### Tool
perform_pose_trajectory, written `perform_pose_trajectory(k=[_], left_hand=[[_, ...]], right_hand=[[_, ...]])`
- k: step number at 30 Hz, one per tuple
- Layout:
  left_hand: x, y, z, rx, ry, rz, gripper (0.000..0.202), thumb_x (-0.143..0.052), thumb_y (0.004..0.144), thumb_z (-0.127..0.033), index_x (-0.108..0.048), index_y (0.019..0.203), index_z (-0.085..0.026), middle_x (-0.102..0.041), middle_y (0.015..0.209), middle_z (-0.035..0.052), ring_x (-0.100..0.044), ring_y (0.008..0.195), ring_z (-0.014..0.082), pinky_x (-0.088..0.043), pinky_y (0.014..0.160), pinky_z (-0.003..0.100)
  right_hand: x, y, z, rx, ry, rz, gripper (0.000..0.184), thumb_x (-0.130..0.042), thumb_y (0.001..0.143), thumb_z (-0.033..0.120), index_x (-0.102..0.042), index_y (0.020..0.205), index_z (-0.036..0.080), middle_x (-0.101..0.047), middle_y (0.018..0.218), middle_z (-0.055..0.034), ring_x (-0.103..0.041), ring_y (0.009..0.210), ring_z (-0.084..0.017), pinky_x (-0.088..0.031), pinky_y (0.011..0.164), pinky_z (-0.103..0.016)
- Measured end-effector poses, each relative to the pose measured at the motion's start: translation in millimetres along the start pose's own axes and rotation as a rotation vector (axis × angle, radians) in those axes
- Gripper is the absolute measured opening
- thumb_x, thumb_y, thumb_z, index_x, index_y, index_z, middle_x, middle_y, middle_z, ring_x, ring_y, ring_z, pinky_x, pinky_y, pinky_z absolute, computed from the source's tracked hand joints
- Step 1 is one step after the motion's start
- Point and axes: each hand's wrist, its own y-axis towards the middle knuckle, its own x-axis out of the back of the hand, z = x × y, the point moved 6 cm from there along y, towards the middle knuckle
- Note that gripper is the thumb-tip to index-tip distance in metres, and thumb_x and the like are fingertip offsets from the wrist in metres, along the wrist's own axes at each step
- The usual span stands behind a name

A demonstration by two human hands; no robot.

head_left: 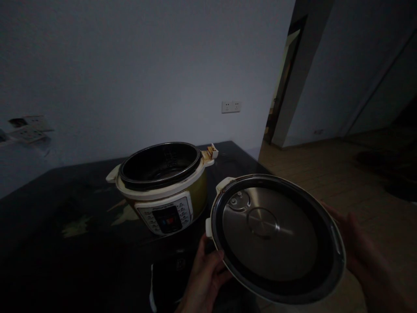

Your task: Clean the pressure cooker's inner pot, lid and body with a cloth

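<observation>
Both my hands hold the round lid of a pressure cooker (276,234), tilted so its shiny metal underside and dark sealing ring face me. My left hand (208,271) grips the lid's near left rim, with the thumb over the edge. On the far right rim sits my right hand (361,250); its fingers are partly hidden behind the lid and dim. To the left stands the cooker body (159,189), lidless, with a control panel (167,217) on its front. Its dark inner pot (159,163) is in place, and a hinge bracket (210,153) juts out at its right.
The cooker stands on a glossy black tabletop (107,256). A dark item with a pale edge (169,282) lies near the front. Wall sockets (231,107) are behind the table, and more sockets (31,130) are at far left. A doorway (283,82) and tiled floor (293,161) lie to the right.
</observation>
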Motion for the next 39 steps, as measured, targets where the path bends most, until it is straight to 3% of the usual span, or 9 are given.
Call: perform_pose_trajectory(k=[2,5,9,13,19,29,39], left_hand=[[0.9,3.1,1.7,-0.025,0.006,0.007,0.076,-0.078,0.071,-0.015,-0.037,0.134,-0.026,-0.074,0.092,0.0036,-0.072,0.073,0.0185,-0.057,0.067,0.03],[1.8,9.2,4.1,-0.047,0.014,0.016,0.079,-0.079,0.071,-0.015,-0.035,0.136,-0.025,-0.074,0.091,0.0047,-0.073,0.075,0.0194,-0.058,0.069,0.032],[1.4,19.9,2.6,-0.033,0.026,0.047,0.075,-0.075,0.075,-0.011,-0.034,0.137,-0.025,-0.074,0.094,0.0057,-0.073,0.08,0.02,-0.059,0.072,0.035],[2.4,29.1,-2.4,-0.021,0.046,0.039,0.059,-0.067,0.082,-0.008,-0.039,0.132,-0.023,-0.074,0.095,0.0055,-0.073,0.077,0.0183,-0.06,0.071,0.036],[0.8,36.9,-7.1,-0.009,0.043,0.033,0.045,-0.062,0.086,-0.007,-0.045,0.125,-0.022,-0.073,0.1,0.0055,-0.074,0.075,0.0186,-0.061,0.069,0.035],[2.4,45.1,-10.3,0.007,0.047,0.053,0.04,-0.068,0.082,-0.01,-0.05,0.117,-0.019,-0.073,0.104,0.0078,-0.074,0.077,0.0205,-0.061,0.069,0.037],[-1.7,45.2,-13.8,0.01,0.058,0.052,0.035,-0.064,0.085,-0.009,-0.05,0.116,-0.018,-0.073,0.103,0.007,-0.073,0.074,0.0185,-0.061,0.068,0.034]], right_hand=[[-0.3,1.9,-9.5,-0.123,0.12,0.03,0.06,-0.043,0.08,0.077,-0.069,0.11,0.032,-0.069,0.121,-0.0089,-0.061,0.117,-0.033,-0.058,0.084,-0.039],[2.2,4.3,-21.9,-0.248,0.166,-0.059,0.043,-0.07,0.072,0.058,-0.07,0.108,0.035,-0.067,0.127,-0.0007,-0.057,0.124,-0.029,-0.057,0.085,-0.027],[-1.3,5.1,-30.4,-0.313,0.225,-0.121,0.051,-0.082,0.061,0.04,-0.069,0.11,0.032,-0.074,0.114,-0.0005,-0.069,0.104,-0.024,-0.058,0.069,-0.02],[-9.9,8.3,-24.0,-0.332,0.242,-0.118,0.049,-0.082,0.059,0.037,-0.07,0.106,0.028,-0.076,0.105,-0.0027,-0.072,0.093,-0.023,-0.058,0.062,-0.02],[-15.1,21.9,-11.6,-0.27,0.15,-0.118,0.041,-0.078,0.061,0.036,-0.072,0.1,0.025,-0.074,0.113,-0.0051,-0.065,0.112,-0.027,-0.056,0.057,-0.02],[-13.5,40.9,-25.6,-0.167,-0.026,-0.024,0.048,-0.073,0.071,0.048,-0.072,0.111,0.021,-0.076,0.104,-0.009,-0.072,0.089,-0.028,-0.057,0.065,-0.032],[-20.0,43.2,-27.5,-0.168,0.044,-0.016,0.038,-0.073,0.071,0.04,-0.072,0.105,0.023,-0.077,0.098,-0.0067,-0.073,0.082,-0.025,-0.057,0.065,-0.032]])
